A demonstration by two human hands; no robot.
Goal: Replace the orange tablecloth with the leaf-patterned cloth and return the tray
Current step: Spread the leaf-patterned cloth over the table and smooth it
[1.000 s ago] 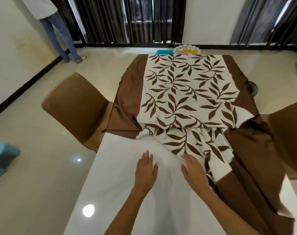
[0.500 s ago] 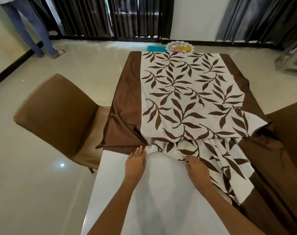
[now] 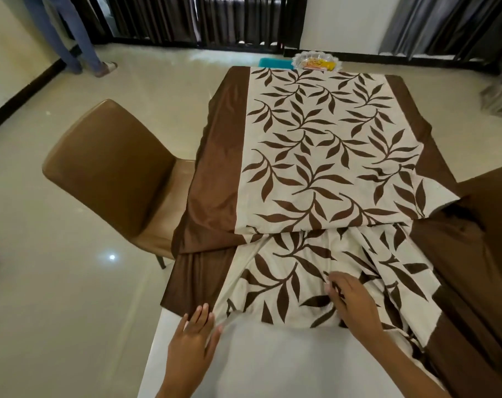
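The leaf-patterned cloth (image 3: 315,145), cream with brown leaves and brown side bands, covers the far part of the white table (image 3: 272,363); its near part lies bunched in folds. My left hand (image 3: 193,337) pinches the cloth's near left edge between thumb and fingers. My right hand (image 3: 353,303) grips a bunch of the cloth near the middle. A glass tray (image 3: 315,62) with yellow and orange contents sits beyond the table's far edge. No orange tablecloth is in view.
A brown chair (image 3: 114,168) stands at the table's left, another brown chair (image 3: 496,196) at the right. A teal object (image 3: 274,62) sits beside the tray. A person's legs (image 3: 71,33) are at the far left. Dark curtains line the back wall.
Both hands reached forward to the cloth's folded near edge, took hold of it and pulled it toward me, so more of the leaf pattern now lies over the bare white table.
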